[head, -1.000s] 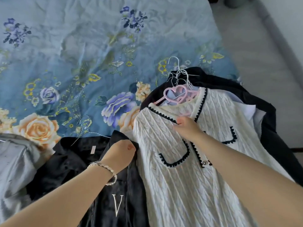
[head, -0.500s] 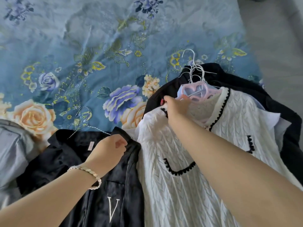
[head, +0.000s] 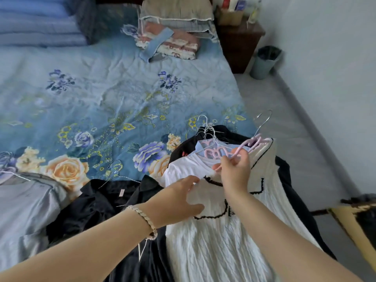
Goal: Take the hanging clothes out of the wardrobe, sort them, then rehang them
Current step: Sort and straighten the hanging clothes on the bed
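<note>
A white cable-knit cardigan [head: 215, 241] with black trim lies on top of a pile of clothes at the bed's near right. My right hand [head: 234, 167] grips its pink hanger [head: 247, 145] and lifts it, the metal hook pointing up to the right. My left hand [head: 179, 202] rests with spread fingers on the cardigan's left shoulder. Under it lie a white top [head: 181, 169], a second pink hanger [head: 216, 153] and a dark garment [head: 289, 176], with several wire hooks [head: 207, 129] bunched above. A black shirt [head: 97, 206] lies left of the pile.
A grey garment [head: 22, 210] lies at the near left on the blue floral bedspread [head: 101, 88]. Pillows [head: 175, 15] and a patterned bag [head: 173, 43] sit at the bed's head. A brown nightstand [head: 240, 41] and a bin [head: 264, 62] stand by the wall. A wooden frame [head: 350, 224] pokes in at right.
My left hand left the black shirt and moved right onto the white cardigan. My right hand took the pink hanger and raised it. The camera tilted up, showing the head of the bed.
</note>
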A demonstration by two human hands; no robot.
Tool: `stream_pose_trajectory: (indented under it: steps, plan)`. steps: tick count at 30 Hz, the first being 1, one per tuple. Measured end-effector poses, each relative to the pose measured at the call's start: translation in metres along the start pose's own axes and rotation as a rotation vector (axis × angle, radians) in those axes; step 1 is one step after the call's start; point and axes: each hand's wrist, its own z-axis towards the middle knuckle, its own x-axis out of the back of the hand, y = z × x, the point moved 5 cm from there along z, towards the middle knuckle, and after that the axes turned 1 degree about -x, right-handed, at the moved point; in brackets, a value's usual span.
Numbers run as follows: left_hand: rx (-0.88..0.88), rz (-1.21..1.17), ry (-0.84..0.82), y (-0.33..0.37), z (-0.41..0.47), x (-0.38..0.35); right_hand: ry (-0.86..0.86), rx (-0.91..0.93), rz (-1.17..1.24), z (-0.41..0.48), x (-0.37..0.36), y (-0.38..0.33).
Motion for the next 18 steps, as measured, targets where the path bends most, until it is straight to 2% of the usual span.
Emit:
stream_pose_trajectory:
  steps: [2,5,8,11,12,13,15,16,18]
  plan:
    - [-0.005,0.142,0.108,0.020,-0.035,0.014,-0.052,0.106,-0.034,-0.041,0.002,-0.026]
    - [0.027,0.257,0.354,0.041,-0.095,0.042,-0.127,0.282,-0.071,-0.109,0.002,-0.070]
    - [0.047,0.259,0.529,0.050,-0.156,0.063,-0.259,0.466,-0.103,-0.177,-0.004,-0.121]
    - [-0.008,0.148,0.713,0.054,-0.221,0.083,-0.413,0.630,-0.276,-0.230,-0.008,-0.162]
    - [-0.024,0.132,0.770,0.053,-0.242,0.089,-0.393,0.740,-0.365,-0.242,-0.005,-0.174]
    - [-0.039,0.132,0.825,0.050,-0.263,0.094,-0.304,0.893,-0.445,-0.254,0.002,-0.188]
    - [-0.061,0.124,0.899,0.039,-0.301,0.102,-0.048,1.167,-0.509,-0.269,0.018,-0.206]
    - [-0.071,0.138,0.923,0.033,-0.317,0.105,0.067,1.224,-0.521,-0.273,0.025,-0.211]
    - [-0.091,0.218,0.971,0.023,-0.348,0.116,0.158,1.165,-0.582,-0.275,0.030,-0.214]
